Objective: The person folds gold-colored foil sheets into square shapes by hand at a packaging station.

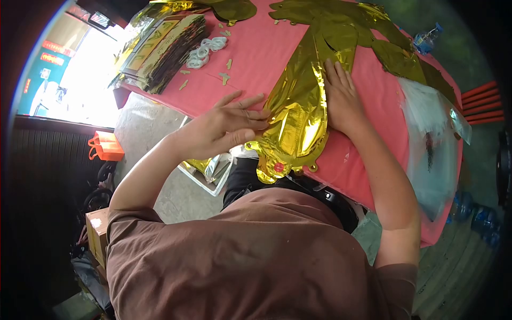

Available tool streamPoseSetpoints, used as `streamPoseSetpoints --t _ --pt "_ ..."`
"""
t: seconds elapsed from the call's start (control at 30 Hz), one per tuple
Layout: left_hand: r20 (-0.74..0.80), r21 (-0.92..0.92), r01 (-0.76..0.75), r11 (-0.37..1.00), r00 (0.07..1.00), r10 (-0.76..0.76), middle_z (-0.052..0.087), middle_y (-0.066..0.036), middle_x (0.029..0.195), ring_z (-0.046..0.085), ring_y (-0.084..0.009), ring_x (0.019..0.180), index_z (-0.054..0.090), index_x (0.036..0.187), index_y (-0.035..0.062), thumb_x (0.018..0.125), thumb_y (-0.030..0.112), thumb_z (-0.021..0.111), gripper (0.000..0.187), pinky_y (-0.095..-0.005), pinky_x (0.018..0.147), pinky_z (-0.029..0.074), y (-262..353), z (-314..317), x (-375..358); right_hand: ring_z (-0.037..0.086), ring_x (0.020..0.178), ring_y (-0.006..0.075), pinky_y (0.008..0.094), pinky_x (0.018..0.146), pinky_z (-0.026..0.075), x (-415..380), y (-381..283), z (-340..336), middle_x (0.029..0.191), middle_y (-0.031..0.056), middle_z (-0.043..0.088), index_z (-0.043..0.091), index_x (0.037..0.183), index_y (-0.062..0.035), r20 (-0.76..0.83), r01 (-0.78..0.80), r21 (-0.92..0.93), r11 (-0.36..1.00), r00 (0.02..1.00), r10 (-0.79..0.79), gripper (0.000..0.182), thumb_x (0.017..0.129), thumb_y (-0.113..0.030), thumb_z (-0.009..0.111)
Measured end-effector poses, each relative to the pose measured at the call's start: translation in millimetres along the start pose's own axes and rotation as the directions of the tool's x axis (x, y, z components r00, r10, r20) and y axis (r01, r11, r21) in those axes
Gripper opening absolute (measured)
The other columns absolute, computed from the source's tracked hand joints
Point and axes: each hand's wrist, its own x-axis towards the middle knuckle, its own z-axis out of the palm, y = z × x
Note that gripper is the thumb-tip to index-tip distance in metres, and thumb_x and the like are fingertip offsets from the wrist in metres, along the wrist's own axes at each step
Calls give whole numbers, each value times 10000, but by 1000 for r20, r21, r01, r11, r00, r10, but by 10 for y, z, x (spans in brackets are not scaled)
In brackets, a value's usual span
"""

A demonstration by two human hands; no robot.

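Observation:
A shiny gold foil balloon lies lengthwise on the pink-covered table, its rounded lower end hanging over the near edge toward my lap. Along its left side is my left hand, fingers spread, with the fingertips at the foil's edge. My right hand rests flat along the right side of the foil, fingers stretched away from me. Neither hand grips anything. More flat gold foil spreads across the far part of the table.
At the left stand stacked foil sheets, beside white ribbon coils and small gold scraps. Clear plastic bags lie at the right edge. Below the table are a white tray and an orange bag; a plastic bottle is far right.

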Motion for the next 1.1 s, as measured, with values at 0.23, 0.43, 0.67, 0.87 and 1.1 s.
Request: streamPoseSetpoints --t 0.23,0.43,0.67,0.87,1.1 --pt "-260 -164 -5 986 965 -38 465 -154 1322 368 -311 1279 500 1240 -3 934 274 443 417 -410 1069 247 -417 36 663 167 1361 363 443 1108 153 6 -35 -107 1475 186 175 360 1361 -62 65 0 57 998 998 -4 602 825 -264 547" --pt "-235 219 40 975 972 13 330 -135 1428 252 -260 1351 377 1349 40 950 388 374 529 -446 1088 198 -909 173 1288 144 1369 364 461 1105 141 -11 30 -61 1487 174 148 375 1359 -89 63 37 57 998 997 -40 593 827 -285 548" --pt "-188 274 69 959 982 -16 265 -120 1463 198 -248 1373 318 1385 57 939 467 346 606 -459 1103 155 -1141 95 1578 145 1368 363 462 1103 144 -18 47 -43 1486 179 149 382 1350 -81 26 54 108 993 998 -57 568 838 -280 528" --pt "-223 296 -12 955 971 81 291 -106 1454 221 -250 1365 327 1384 72 921 509 337 638 -491 1093 172 -1175 145 1573 174 1354 379 461 1103 150 -2 -1 -73 1458 223 188 388 1343 -61 36 31 73 997 999 -34 618 806 -301 576" --pt "-209 323 -3 946 975 75 263 -103 1465 213 -243 1366 293 1401 92 895 570 365 700 -476 1106 151 -1164 129 1570 146 1374 337 446 1105 160 -18 -47 -187 1488 169 146 354 1350 -14 72 17 108 994 997 -25 640 777 -151 604"
